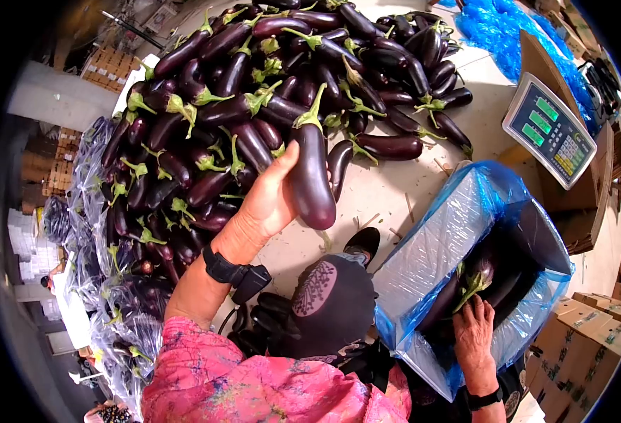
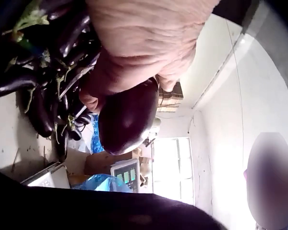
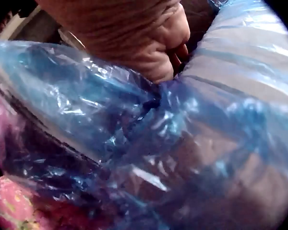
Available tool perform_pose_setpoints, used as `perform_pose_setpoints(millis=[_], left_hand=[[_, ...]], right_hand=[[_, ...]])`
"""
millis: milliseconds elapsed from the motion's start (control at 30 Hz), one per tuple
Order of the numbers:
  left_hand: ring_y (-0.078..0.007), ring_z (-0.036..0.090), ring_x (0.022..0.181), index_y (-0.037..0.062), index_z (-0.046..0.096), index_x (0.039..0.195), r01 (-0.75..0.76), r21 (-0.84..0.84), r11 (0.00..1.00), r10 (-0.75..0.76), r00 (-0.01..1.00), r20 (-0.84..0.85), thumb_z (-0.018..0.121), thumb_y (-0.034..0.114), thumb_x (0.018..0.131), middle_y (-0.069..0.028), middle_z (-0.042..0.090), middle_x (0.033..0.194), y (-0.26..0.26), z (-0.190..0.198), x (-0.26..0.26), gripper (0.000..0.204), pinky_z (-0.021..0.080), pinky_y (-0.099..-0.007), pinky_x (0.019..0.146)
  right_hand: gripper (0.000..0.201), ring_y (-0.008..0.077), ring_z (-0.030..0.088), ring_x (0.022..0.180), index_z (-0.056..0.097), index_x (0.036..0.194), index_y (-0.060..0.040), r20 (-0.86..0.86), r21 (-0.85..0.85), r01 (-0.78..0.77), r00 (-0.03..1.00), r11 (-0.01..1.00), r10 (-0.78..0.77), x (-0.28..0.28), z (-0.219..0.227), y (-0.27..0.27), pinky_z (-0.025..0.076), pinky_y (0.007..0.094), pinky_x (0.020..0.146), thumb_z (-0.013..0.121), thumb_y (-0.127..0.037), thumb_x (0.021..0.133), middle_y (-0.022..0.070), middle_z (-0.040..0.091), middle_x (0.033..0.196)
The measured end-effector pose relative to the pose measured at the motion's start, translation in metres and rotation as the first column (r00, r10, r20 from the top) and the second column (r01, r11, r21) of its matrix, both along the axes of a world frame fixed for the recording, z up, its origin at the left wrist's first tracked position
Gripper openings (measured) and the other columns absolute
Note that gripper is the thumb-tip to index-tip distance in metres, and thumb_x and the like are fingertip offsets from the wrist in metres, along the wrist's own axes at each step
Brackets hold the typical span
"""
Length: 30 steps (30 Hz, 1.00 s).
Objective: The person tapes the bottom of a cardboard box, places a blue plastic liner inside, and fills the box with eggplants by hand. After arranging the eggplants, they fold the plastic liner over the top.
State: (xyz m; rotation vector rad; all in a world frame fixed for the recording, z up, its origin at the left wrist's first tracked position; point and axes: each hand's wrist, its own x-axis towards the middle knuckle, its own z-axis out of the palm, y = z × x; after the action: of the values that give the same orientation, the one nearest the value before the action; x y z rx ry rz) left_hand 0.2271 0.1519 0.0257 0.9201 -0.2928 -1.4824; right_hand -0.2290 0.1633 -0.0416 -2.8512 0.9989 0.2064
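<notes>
Produce packing warehouse: eggplant heap (image 1: pixel 268 92) on floor, weighing scale (image 1: pixel 550 130) at 2 o'clock, stacked cartons (image 1: pixel 585 359) at 4 o'clock.

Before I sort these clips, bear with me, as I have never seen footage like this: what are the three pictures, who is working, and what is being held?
No machine here: a person works with two bare hands and wears three cameras. The wide picture comes from a camera on the head, looking down. The other two come from cameras strapped to each wrist, so they show each hand very close.

The left hand grips one eggplant, lifted above a big pile of eggplants on the pale floor. The left wrist view shows that same eggplant under the palm.

The right hand reaches into a box lined with a blue plastic bag and rests on eggplants already inside; whether it grips one is not clear. The right wrist view shows mostly plastic. A weighing scale stands beyond the box.
</notes>
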Motion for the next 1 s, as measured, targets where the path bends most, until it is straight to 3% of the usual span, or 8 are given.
perform_pose_setpoints(millis=[67,167,200,267,367,567,867,1000], left_hand=[[-0.0276,0.064,0.106,0.0005,0.048,0.137,-0.013,-0.021,1.000,0.011,0.995,-0.104,0.062,0.035,0.097,-0.0151,0.064,0.114,0.006,-0.004,0.008,0.054,0.049,-0.0450,0.101],[-0.0286,0.060,0.113,0.0018,0.052,0.133,-0.169,0.054,0.984,0.170,0.985,-0.019,0.064,0.028,0.095,-0.0160,0.064,0.116,0.016,-0.005,0.008,0.048,0.044,-0.0468,0.106],[-0.0280,0.058,0.117,0.0035,0.056,0.129,-0.117,-0.010,0.993,0.118,0.991,0.060,0.068,0.023,0.091,-0.0149,0.064,0.120,0.020,-0.003,0.009,0.044,0.040,-0.0465,0.108],[-0.0199,0.060,0.106,0.0081,0.060,0.120,-0.125,-0.006,0.992,0.125,0.991,0.038,0.072,0.018,0.089,-0.0047,0.064,0.110,0.022,0.002,0.007,0.034,0.047,-0.0408,0.101],[-0.0182,0.060,0.105,0.0092,0.059,0.121,-0.140,0.041,0.989,0.135,0.985,0.108,0.075,0.022,0.088,-0.0027,0.063,0.108,0.022,0.001,0.010,0.039,0.048,-0.0391,0.099],[-0.0246,0.063,0.110,0.0040,0.058,0.124,-0.109,0.018,0.994,0.101,0.962,0.253,0.076,0.031,0.088,-0.0116,0.065,0.118,0.025,-0.004,0.014,0.048,0.049,-0.0419,0.100],[-0.0260,0.062,0.111,0.0016,0.049,0.137,-0.035,0.064,0.997,0.029,0.995,0.092,0.073,0.016,0.090,-0.0096,0.061,0.117,0.025,-0.020,0.005,0.054,0.049,-0.0414,0.100],[-0.0285,0.062,0.113,0.0026,0.052,0.130,-0.016,0.069,0.997,0.012,0.998,0.060,0.072,0.019,0.092,-0.0122,0.064,0.115,0.025,-0.024,0.005,0.046,0.048,-0.0436,0.103]], right_hand=[[0.023,0.0373,0.047,0.126,0.069,0.094,-0.0002,0.002,-0.017,0.000,1.000,1.000,0.000,0.000,-0.003,0.001,0.035,0.0517,0.108,0.062,-0.008,0.073,0.0184,0.060,0.117],[0.023,0.0380,0.049,0.124,0.068,0.094,0.0007,0.010,-0.017,-0.006,1.000,1.000,0.006,0.002,-0.004,0.000,0.036,0.0520,0.106,0.062,-0.007,0.073,0.0182,0.060,0.113],[0.023,0.0381,0.049,0.123,0.068,0.093,0.0008,0.009,-0.022,-0.011,1.000,1.000,0.011,0.003,-0.004,0.000,0.036,0.0520,0.106,0.062,-0.007,0.073,0.0182,0.060,0.113],[0.022,0.0380,0.049,0.123,0.068,0.093,0.0009,0.011,-0.017,-0.013,1.000,1.000,0.013,0.005,-0.002,-0.001,0.037,0.0517,0.105,0.062,-0.007,0.073,0.0180,0.060,0.112],[0.022,0.0372,0.050,0.122,0.068,0.092,0.0006,0.005,-0.026,-0.012,1.000,1.000,0.012,0.006,0.000,-0.001,0.037,0.0510,0.104,0.061,-0.007,0.073,0.0174,0.060,0.111],[0.019,0.0345,0.050,0.120,0.068,0.091,-0.0005,-0.004,-0.004,0.001,1.000,1.000,-0.001,0.003,0.005,-0.005,0.038,0.0497,0.104,0.061,-0.006,0.074,0.0160,0.060,0.109],[0.019,0.0336,0.051,0.121,0.067,0.093,0.0000,0.004,-0.022,-0.017,1.000,1.000,0.017,0.001,0.009,-0.005,0.037,0.0498,0.106,0.060,-0.008,0.077,0.0167,0.060,0.108],[0.021,0.0342,0.050,0.122,0.067,0.095,-0.0001,-0.015,-0.007,-0.007,1.000,1.000,0.007,-0.001,0.006,-0.003,0.036,0.0504,0.107,0.059,-0.008,0.078,0.0171,0.060,0.109]])
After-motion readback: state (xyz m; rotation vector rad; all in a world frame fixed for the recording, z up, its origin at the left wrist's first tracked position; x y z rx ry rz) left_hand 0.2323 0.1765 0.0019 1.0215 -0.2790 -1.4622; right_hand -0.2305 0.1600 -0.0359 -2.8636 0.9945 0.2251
